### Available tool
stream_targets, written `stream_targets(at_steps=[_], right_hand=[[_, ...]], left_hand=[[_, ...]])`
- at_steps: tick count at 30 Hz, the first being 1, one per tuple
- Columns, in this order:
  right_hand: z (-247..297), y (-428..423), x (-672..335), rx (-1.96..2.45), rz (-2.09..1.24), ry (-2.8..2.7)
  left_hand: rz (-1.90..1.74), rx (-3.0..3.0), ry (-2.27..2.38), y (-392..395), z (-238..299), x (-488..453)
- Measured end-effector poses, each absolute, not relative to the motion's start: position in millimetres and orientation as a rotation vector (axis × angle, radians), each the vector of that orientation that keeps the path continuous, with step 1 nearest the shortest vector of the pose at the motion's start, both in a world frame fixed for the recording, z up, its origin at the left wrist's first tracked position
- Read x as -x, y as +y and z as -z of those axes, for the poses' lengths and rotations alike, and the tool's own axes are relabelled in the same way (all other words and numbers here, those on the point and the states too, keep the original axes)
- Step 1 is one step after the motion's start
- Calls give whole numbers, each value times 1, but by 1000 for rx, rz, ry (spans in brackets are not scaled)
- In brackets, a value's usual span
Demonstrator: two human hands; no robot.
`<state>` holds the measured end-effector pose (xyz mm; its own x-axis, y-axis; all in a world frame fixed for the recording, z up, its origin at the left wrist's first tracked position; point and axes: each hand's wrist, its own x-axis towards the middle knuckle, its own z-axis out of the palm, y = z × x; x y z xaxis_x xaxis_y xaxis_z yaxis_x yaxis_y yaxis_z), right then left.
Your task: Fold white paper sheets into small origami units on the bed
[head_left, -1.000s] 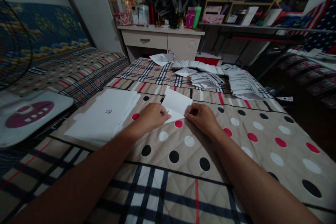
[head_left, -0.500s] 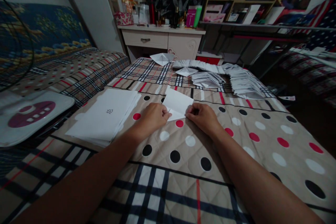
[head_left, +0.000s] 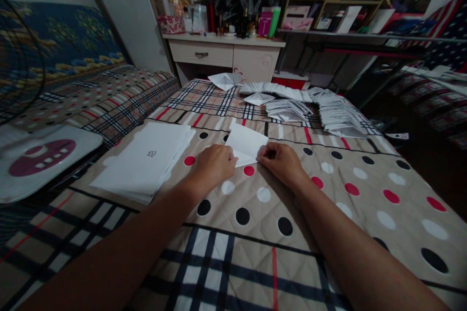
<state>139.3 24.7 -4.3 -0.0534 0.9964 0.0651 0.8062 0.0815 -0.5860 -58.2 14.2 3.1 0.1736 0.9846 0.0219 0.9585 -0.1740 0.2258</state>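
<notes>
A partly folded sheet of white paper (head_left: 248,142) lies on the bedspread in front of me, its near edge turned into a slanted fold. My left hand (head_left: 218,161) pinches the paper's near left corner, thumb and fingers closed. At the near right corner, my right hand (head_left: 280,159) grips the paper between thumb and forefinger. To the left of my left hand rests a stack of white paper sheets (head_left: 142,160), the top one bearing a small dark printed mark. Beyond the hands sits a pile of folded papers (head_left: 288,110).
A long row of folded papers (head_left: 339,114) curves along the bed's far right. Two separate folded papers, one a paper shape (head_left: 224,80), lie near the far edge. A white-and-purple plastic item (head_left: 47,158) is at left. Behind stands a cabinet (head_left: 204,53) with bottles on top.
My left fingers have shifted slightly on the paper's left corner, and the folded flap along the near edge looks a little different. My right hand stays nearly where it was.
</notes>
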Motion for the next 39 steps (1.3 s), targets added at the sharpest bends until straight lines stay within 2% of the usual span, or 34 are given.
stream_targets(at_steps=[18,31,39], right_hand=[[7,27,-140,1770,-568,-1911],[1,10,-119,1963,-279,-1937],[-3,16,-125,1999,-398,-1909]], left_hand=[[-235,-2386,1861,5,-1,55],[-174,-2394,1858,5,-5,54],[-255,-2310,1545,21,-3,78]])
